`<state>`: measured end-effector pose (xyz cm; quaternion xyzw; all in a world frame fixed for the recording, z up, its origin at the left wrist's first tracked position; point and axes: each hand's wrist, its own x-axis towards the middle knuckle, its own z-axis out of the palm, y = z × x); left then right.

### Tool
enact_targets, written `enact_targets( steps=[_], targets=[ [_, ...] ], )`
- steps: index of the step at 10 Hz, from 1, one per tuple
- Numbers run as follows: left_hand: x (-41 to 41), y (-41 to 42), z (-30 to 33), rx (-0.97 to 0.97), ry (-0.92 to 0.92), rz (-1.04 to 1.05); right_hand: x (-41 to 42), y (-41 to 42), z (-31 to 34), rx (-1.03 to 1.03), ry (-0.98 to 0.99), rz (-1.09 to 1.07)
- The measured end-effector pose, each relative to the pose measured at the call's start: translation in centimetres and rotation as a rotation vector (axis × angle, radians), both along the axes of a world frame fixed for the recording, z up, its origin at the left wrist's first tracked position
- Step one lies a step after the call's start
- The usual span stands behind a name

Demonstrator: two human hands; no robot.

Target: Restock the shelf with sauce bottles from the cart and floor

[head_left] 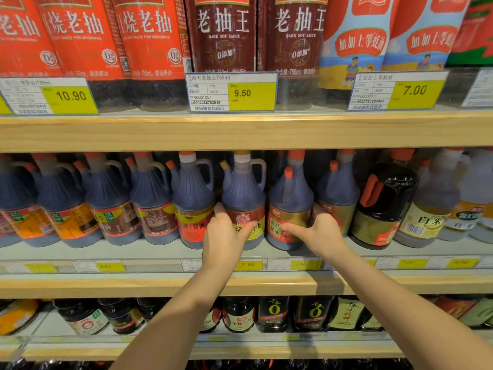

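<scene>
Two hands, left hand [226, 233] and right hand [321, 231], grip neighbouring sauce jugs [244, 198].

Bright, even overhead store lighting, soft shadows under each shelf [240, 132] lip, your view bows at the edges, lower price tags [248, 264] blurred, corners soft.

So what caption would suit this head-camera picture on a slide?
Left hand and right hand each grip a handled soy sauce jug on the middle shelf.
</scene>
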<state>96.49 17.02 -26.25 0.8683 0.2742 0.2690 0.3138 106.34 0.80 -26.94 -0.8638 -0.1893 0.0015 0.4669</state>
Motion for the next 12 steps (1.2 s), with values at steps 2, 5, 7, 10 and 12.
enact_targets(
  steps=[2,5,7,10,12],
  targets=[
    [0.7,0.9,0.0,-0.173,0.001,-0.132,-0.2,0.0,0.1,-0.057,-0.011,-0.043],
    [1.2,0.1,-0.9,-0.222,-0.094,-0.043,-0.1,0.0,0.1,-0.032,0.024,0.006],
    [1.4,-0.4,-1.3,-0.205,-0.085,-0.012,0.1,0.0,-0.1,0.019,0.054,0.016],
    [0.4,0.0,0.4,-0.172,0.179,-0.037,-0.7,0.4,1.4,-0.071,0.14,-0.06],
    [-2.3,1.3,1.9,-0.033,0.472,-0.249,-2.1,-0.7,3.5,-0.373,0.182,-0.004]
  ],
)
